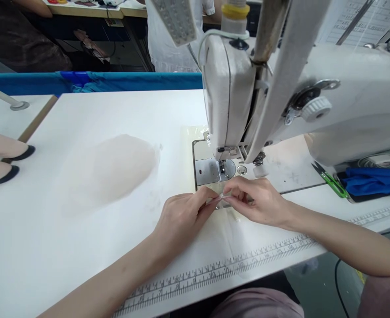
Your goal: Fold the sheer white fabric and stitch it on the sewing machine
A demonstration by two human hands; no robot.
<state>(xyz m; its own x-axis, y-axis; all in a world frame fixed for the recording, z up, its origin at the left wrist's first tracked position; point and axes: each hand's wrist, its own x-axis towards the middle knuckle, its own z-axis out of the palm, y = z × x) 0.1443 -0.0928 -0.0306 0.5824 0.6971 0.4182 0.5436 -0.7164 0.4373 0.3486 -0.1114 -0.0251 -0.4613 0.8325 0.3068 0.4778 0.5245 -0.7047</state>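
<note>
Just in front of the needle of a white sewing machine (pixel 228 97), my left hand (pixel 186 216) and my right hand (pixel 259 201) meet. Both are closed in a pinch on a small, thin, pale pinkish strip (pixel 222 197) stretched between the fingertips. Fingers hide most of the strip, and its material is hard to make out. Behind the fingertips lie the metal needle plate (pixel 210 171) and the presser foot (pixel 222 166); the strip is apart from the foot.
Green thread snips (pixel 334 182) and blue cloth (pixel 375 180) lie at the right. A printed ruler (pixel 215 276) runs along the table's front edge. A brownish oval patch (pixel 122 170) marks the white tabletop. Two leg-like shapes with black bands (pixel 23 152) reach in at left. People are beyond the table.
</note>
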